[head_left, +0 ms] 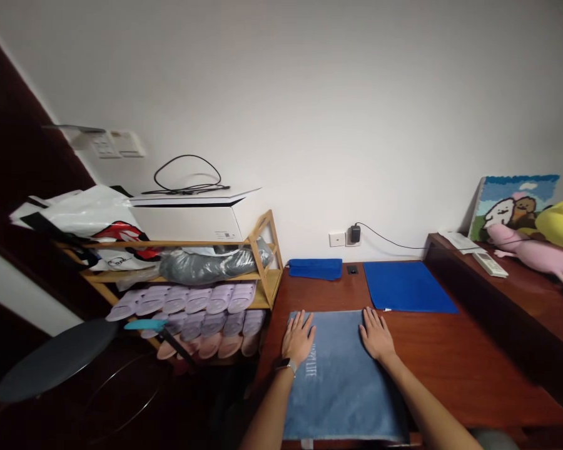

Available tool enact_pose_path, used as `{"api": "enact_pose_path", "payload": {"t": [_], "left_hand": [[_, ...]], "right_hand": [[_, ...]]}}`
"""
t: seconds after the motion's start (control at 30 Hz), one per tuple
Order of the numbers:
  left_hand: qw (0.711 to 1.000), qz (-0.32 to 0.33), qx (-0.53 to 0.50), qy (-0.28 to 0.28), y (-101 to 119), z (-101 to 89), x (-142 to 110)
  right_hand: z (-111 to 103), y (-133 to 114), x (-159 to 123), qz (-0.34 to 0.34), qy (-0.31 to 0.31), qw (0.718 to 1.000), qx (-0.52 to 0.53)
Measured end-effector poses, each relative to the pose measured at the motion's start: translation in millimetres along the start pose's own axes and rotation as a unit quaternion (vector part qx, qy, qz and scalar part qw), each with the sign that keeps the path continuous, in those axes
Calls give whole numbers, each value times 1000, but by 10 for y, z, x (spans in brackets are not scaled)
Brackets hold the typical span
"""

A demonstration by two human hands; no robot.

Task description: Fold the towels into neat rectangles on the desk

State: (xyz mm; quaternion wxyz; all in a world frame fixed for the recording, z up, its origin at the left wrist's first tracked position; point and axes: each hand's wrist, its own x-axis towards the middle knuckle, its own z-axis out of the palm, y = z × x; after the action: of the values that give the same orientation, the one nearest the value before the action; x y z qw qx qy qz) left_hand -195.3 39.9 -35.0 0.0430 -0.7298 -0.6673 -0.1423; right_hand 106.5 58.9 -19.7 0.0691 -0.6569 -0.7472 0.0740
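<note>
A grey-blue towel (340, 394) with pale lettering lies spread flat on the brown wooden table (478, 369). My left hand (299, 339) rests palm down on its far left corner, fingers stretched out. On the far right corner lies my right hand (376, 334), also flat with the fingers extended. Neither hand grips anything. Beyond the right hand, a bright blue cloth (408, 286) is laid out flat. A folded blue cloth (315, 269) sits at the table's back left, near the wall.
Left of the table stands a wooden rack (268, 275) with several slippers (216, 299), a white box (187, 222) and bags. A round dark stool (59, 359) is at lower left. On the right ledge are a remote (490, 264) and plush toys (539, 253). A charger (355, 234) trails its cord.
</note>
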Motion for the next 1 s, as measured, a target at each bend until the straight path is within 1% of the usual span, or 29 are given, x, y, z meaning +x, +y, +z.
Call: {"api": "enact_pose_path", "payload": {"t": [0.1, 0.2, 0.37, 0.47, 0.53, 0.57, 0.6, 0.63, 0.67, 0.73, 0.8, 0.83, 0.87, 0.9, 0.93, 0.97, 1.0], "left_hand": [[1000, -2, -1, -4, -9, -1, 14], [1000, -1, 3, -29, -68, -62, 59], [997, 32, 6, -65, -363, -212, 164], [994, 37, 21, -104, -532, -257, 237], [992, 38, 34, -118, -569, -268, 292], [992, 41, 40, -111, -546, -269, 320], [993, 45, 45, -95, -485, -265, 348], [995, 51, 46, -74, -378, -255, 375], [996, 63, 42, -52, -223, -237, 399], [993, 110, 19, -23, 225, -171, 434], [983, 182, -18, -22, 777, -58, 451], [978, 203, -32, -29, 1045, 11, 455], [977, 205, -43, -38, 1279, 83, 458], [977, 200, -53, -45, 1458, 152, 462], [978, 191, -59, -51, 1570, 210, 468], [980, 182, -61, -56, 1607, 253, 474], [982, 168, -57, -60, 1568, 277, 478]], "right_hand": [[15, 3, 22, 9, -7, 1000, 9], [7, 7, 9, 10, -10, 1000, 11], [-45, 1, 0, 2, -11, 999, 30], [-62, 2, 13, 3, -11, 999, 38], [-66, 3, 26, 5, -13, 999, 44], [-67, 3, 32, 7, -15, 999, 48], [-69, 3, 39, 8, -17, 998, 52], [-71, 3, 44, 8, -18, 998, 57], [-74, 5, 49, 7, -19, 998, 61], [-81, 10, 53, 6, -20, 997, 68], [-89, 19, 50, 6, -24, 997, 69], [-91, 24, 47, 4, -27, 997, 67], [-91, 28, 42, 2, -31, 998, 63], [-89, 30, 38, 2, -33, 998, 59], [-84, 29, 34, 4, -34, 998, 56], [-77, 26, 30, 9, -31, 998, 54], [-68, 20, 28, 16, -26, 998, 52]]}}
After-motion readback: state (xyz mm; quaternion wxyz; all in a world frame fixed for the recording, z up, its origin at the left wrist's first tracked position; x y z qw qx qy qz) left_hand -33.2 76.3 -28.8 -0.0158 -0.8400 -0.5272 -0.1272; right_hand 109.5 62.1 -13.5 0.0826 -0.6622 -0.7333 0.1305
